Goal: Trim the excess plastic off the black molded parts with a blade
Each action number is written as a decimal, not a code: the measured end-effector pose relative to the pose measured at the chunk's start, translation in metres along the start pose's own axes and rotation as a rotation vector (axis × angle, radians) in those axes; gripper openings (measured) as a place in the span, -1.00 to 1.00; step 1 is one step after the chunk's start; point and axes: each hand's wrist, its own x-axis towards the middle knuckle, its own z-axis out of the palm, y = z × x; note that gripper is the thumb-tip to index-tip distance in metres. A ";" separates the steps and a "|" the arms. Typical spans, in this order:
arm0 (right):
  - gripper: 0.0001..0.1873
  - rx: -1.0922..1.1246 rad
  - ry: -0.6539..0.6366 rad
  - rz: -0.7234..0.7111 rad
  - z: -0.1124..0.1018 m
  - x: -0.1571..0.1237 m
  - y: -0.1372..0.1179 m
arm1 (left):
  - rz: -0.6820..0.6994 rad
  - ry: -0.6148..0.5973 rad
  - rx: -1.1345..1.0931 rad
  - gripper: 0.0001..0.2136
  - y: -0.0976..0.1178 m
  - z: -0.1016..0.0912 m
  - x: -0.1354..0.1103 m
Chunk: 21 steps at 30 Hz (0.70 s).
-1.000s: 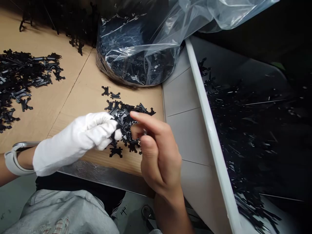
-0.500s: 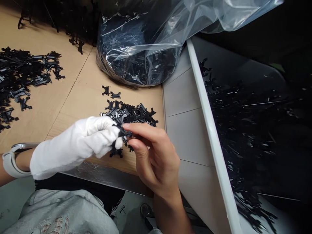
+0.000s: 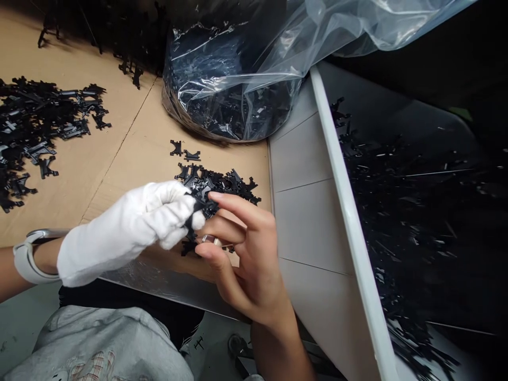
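Note:
My left hand (image 3: 130, 225), in a white glove, is closed in a pinch on a small black plastic part (image 3: 194, 214) just above the table's near edge. My bare right hand (image 3: 242, 254) meets it from the right, its fingertips closed on the same part. Right behind both hands lies a small heap of the same black parts (image 3: 218, 182) on the brown cardboard table top (image 3: 130, 153). Two loose parts (image 3: 184, 151) sit a little beyond that heap.
A clear plastic bag (image 3: 234, 90) full of black parts stands at the back centre. A larger spread of parts (image 3: 39, 127) covers the far left. A white bin (image 3: 349, 222) with many black parts fills the right side. A white wristband (image 3: 26, 259) is on my left wrist.
My right hand came down from a raised, pointing pose, closed its fingertips on the part held by my gloved left hand, then rolled palm-up beside it. The left hand hardly moved.

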 end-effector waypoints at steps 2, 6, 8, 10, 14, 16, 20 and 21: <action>-0.46 -0.002 -0.004 -0.002 0.000 0.000 0.000 | 0.011 -0.011 -0.002 -0.78 0.001 0.000 0.001; -0.46 -0.005 -0.001 -0.004 0.001 0.001 0.001 | 0.042 -0.011 -0.037 -0.79 0.001 0.000 0.001; -0.45 -0.004 0.004 -0.006 0.002 0.001 0.002 | 0.030 -0.007 -0.042 -0.80 0.000 0.001 0.000; -0.47 -0.006 0.013 0.006 0.002 0.000 0.002 | 0.032 -0.018 -0.010 -0.77 0.000 0.000 -0.001; -0.55 -0.024 0.060 0.059 0.000 0.000 0.002 | 0.061 -0.051 0.027 -0.75 0.000 -0.002 0.000; -0.55 -0.023 0.074 0.055 -0.001 0.000 0.002 | 0.058 -0.040 0.007 -0.79 -0.002 -0.003 0.001; -0.43 -0.104 0.079 0.054 -0.002 0.000 -0.001 | 0.063 -0.042 0.009 -0.82 -0.008 0.002 0.003; -0.46 -0.151 0.081 0.066 -0.002 -0.001 -0.001 | 0.055 -0.049 0.012 -0.80 -0.010 0.003 0.004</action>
